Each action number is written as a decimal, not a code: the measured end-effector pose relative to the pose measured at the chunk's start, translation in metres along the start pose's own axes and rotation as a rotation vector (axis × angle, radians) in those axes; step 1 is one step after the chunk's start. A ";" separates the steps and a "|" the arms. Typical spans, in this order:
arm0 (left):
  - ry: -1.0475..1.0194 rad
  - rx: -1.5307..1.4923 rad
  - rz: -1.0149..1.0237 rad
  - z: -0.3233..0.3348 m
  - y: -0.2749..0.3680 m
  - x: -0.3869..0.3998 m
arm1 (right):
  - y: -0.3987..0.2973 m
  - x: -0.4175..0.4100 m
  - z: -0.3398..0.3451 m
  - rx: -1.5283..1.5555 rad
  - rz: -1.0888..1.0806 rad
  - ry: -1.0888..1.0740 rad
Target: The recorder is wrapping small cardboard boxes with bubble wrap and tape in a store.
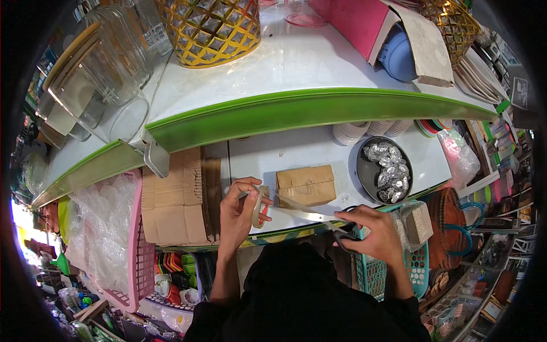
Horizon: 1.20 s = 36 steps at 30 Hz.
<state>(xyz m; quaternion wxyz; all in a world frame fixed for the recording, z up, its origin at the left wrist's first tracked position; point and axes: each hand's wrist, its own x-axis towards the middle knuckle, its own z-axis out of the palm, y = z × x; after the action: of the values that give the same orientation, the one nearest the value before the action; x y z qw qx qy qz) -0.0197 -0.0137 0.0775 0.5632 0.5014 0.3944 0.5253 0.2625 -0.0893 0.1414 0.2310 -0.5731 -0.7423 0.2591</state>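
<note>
My left hand (241, 211) grips a roll of clear adhesive tape (259, 207), its ring turned nearly edge-on. In my right hand (374, 228) is a pair of scissors (316, 216) with dark handles, the blades parted and pointing left toward the tape. A short stretch of tape may run between roll and blades, but I cannot tell for sure. Just beyond the blades, a small brown cardboard box (306, 184) lies closed on the white shelf (260, 160). To its right sits a dark round pan (372, 179) holding several crumpled silver-foil pieces (391, 169).
Overhead juts an upper shelf with a green edge strip (299, 110), bearing a gold-patterned basket (209, 32) and glass containers (115, 64). Larger cardboard (175, 196) and a pink plastic basket (136, 239) stand left. At right are a teal basket (416, 269) and a woven bag (442, 226).
</note>
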 end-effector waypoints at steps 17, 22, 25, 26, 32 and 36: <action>-0.077 0.073 0.036 0.004 0.004 -0.007 | -0.011 0.033 -0.007 -0.240 -0.180 -0.141; -0.100 0.061 0.021 0.001 0.000 -0.007 | -0.008 0.034 -0.009 -0.261 -0.220 -0.156; -0.073 -0.008 -0.007 0.000 0.000 -0.008 | -0.004 0.031 -0.012 -0.232 -0.191 -0.129; -0.070 -0.008 -0.007 -0.001 0.000 -0.008 | -0.001 0.029 -0.014 -0.204 -0.150 -0.078; -0.061 0.004 0.041 -0.008 -0.004 -0.009 | 0.012 0.013 -0.022 -0.083 0.097 0.210; -0.067 -0.055 0.016 -0.005 -0.003 -0.010 | 0.025 0.007 0.001 -0.094 0.277 0.280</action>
<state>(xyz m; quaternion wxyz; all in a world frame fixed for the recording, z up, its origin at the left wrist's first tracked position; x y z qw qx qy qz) -0.0257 -0.0228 0.0725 0.5854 0.5060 0.3568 0.5234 0.2781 -0.0774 0.1246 0.2672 -0.7105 -0.6281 0.1714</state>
